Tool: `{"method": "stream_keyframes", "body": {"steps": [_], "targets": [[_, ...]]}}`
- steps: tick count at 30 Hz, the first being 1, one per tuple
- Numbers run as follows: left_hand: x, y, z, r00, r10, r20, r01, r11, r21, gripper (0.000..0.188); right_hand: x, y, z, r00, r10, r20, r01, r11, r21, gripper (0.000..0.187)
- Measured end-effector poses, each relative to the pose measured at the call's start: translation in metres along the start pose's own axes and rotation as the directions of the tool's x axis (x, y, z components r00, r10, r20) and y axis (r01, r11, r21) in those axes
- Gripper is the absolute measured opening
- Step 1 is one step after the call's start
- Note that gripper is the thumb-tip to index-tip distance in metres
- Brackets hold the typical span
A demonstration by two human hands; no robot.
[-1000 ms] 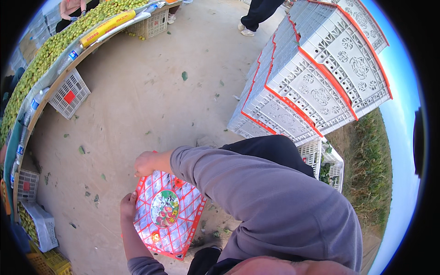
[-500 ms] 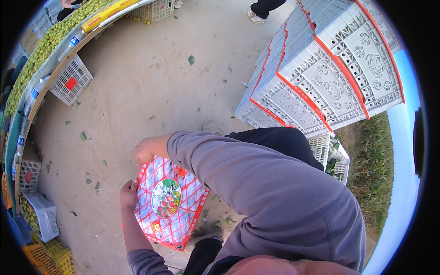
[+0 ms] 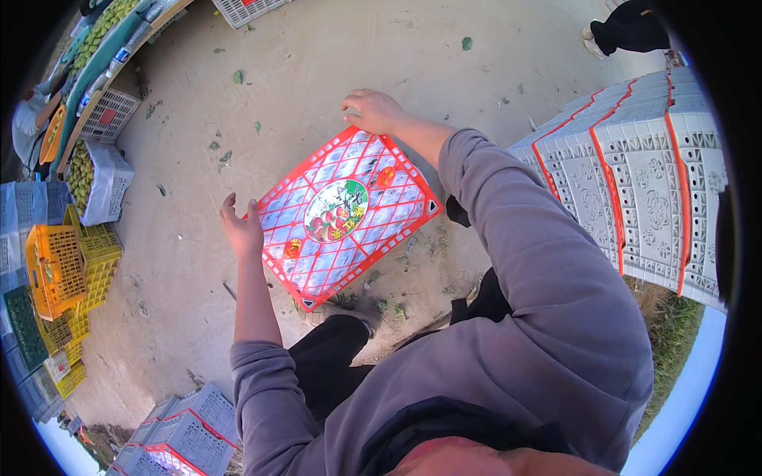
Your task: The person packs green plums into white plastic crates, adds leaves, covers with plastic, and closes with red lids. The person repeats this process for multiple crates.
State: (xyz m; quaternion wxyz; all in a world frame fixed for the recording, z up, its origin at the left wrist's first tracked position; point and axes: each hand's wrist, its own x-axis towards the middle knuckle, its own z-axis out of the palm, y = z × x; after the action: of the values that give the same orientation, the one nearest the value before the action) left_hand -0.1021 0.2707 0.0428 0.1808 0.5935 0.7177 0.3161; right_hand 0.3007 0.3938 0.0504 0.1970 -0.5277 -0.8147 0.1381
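Note:
A shallow crate with a red lattice top [image 3: 381, 224] lies tilted to my view in front of my legs. Pale wrapping and a round fruit label show through and on it. My left hand [image 3: 240, 228] is at its left corner, thumb near the rim and fingers spread outward, off the crate. At the far corner is my right hand [image 3: 371, 109], its fingers parted and loosely bent beyond the rim; whether it touches the rim is hard to tell. The crate's underside is hidden.
Tall grey crates [image 3: 627, 178] with red rims are stacked at the right. Yellow crates [image 3: 99, 262] and an orange crate [image 3: 57, 270] stand at the left, near a fruit-laden table. More grey crates [image 3: 186, 436] sit at lower left. A person's legs [image 3: 631, 30] show at far right.
My view has turned, so the crate appears higher and rotated. My left hand's fingers have spread away from the crate's edge, and my right hand's fingers have loosened at the far corner.

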Motion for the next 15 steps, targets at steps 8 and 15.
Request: {"method": "stream_keyframes", "body": {"steps": [8,15], "targets": [[-0.167,-0.045,0.016,0.785,-0.605,0.132,0.585,0.653,-0.482,0.064,-0.139,0.023,-0.177,0.839,0.294,0.458,-0.087,0.903,-0.422,0.042],[-0.215,-0.013,-0.005,0.607,-0.745,0.278,0.782,0.497,-0.376,0.06,-0.108,-0.053,-0.185,0.903,0.168,0.396,0.038,0.886,-0.462,0.051]]}}
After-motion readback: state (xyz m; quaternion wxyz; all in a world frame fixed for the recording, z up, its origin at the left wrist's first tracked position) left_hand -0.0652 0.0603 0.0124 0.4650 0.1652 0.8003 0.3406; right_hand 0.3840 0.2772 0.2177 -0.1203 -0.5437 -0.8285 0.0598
